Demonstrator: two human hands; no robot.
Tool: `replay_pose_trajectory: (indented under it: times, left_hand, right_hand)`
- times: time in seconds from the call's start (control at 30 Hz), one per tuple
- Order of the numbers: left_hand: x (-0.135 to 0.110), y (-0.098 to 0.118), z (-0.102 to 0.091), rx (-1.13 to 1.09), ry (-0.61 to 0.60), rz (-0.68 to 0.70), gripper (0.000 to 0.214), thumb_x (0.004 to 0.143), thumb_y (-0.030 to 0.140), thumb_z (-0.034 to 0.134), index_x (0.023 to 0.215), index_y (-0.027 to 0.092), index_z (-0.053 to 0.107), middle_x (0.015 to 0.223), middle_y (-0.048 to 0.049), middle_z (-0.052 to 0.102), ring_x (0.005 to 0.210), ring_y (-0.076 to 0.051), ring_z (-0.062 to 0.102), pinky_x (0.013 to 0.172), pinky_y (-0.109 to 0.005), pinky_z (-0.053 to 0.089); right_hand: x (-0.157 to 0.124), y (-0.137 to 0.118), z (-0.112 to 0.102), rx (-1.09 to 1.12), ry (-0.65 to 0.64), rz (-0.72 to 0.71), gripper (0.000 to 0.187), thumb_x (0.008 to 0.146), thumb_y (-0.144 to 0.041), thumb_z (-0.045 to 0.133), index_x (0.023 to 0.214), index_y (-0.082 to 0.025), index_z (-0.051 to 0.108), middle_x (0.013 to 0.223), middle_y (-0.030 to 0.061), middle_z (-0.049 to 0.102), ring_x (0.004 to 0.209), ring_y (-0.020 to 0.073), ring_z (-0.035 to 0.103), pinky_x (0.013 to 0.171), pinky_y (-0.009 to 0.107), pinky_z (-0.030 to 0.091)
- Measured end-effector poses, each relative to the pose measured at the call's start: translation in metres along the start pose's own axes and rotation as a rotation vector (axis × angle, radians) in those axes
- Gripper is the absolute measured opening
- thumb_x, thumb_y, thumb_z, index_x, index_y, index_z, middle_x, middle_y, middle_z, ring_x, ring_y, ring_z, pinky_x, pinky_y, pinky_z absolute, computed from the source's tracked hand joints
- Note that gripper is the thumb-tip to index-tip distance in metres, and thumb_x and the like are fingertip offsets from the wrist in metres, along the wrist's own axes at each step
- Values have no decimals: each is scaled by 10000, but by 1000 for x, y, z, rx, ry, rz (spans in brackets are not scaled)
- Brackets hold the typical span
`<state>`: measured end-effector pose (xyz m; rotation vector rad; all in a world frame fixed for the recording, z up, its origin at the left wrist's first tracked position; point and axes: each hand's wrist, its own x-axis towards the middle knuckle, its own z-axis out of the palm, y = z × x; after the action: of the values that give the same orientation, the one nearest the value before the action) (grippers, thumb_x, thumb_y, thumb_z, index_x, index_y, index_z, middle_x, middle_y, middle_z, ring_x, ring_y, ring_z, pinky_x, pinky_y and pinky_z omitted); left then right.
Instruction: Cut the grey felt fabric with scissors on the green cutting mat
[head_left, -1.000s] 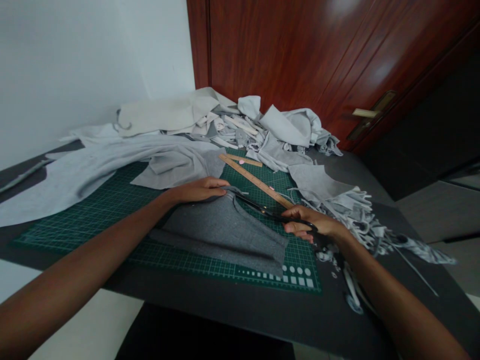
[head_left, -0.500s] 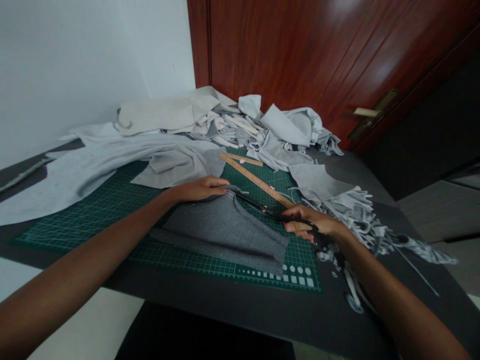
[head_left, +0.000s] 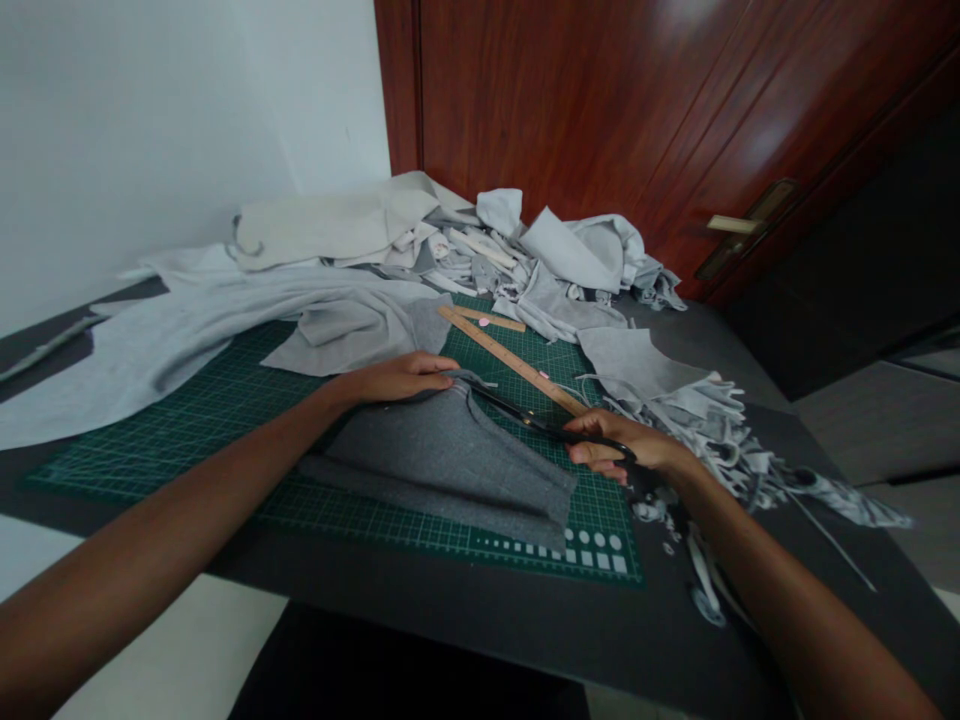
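A dark grey piece of fabric (head_left: 442,450) lies over the green cutting mat (head_left: 180,430). My left hand (head_left: 409,377) pinches its far edge between thumb and fingers. In my right hand (head_left: 611,440) is a pair of black scissors (head_left: 529,418), with my fingers in the handles. The blades point left along the fabric's far edge, and their tips come close to my left fingers. A thin strip of cloth sticks out beside the blades. Just beyond the scissors lies a wooden ruler (head_left: 514,362), its near end hidden by my right hand.
Light grey cloth (head_left: 345,325) and a long pale cloth (head_left: 150,345) lie on the left. Scraps (head_left: 480,260) are heaped at the back, and cut strips (head_left: 712,420) on the right. Behind the table stand a white wall (head_left: 187,120) and a wooden door (head_left: 570,100).
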<state>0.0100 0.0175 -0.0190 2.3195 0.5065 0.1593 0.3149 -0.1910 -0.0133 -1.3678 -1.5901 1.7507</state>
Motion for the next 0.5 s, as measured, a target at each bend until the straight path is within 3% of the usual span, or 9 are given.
replay_pose_trajectory:
  times: [0.5]
  left_hand:
    - [0,2,0,-1,-1,1,355,952,448,479,1075,200,701,1018,-16,697,960,-178,604,847,-242,432]
  right_hand:
    - [0,-3,2,-8,8,7,466,823,-539,742,699,-187,464,472,-124,397,342,21,349,330,145,300]
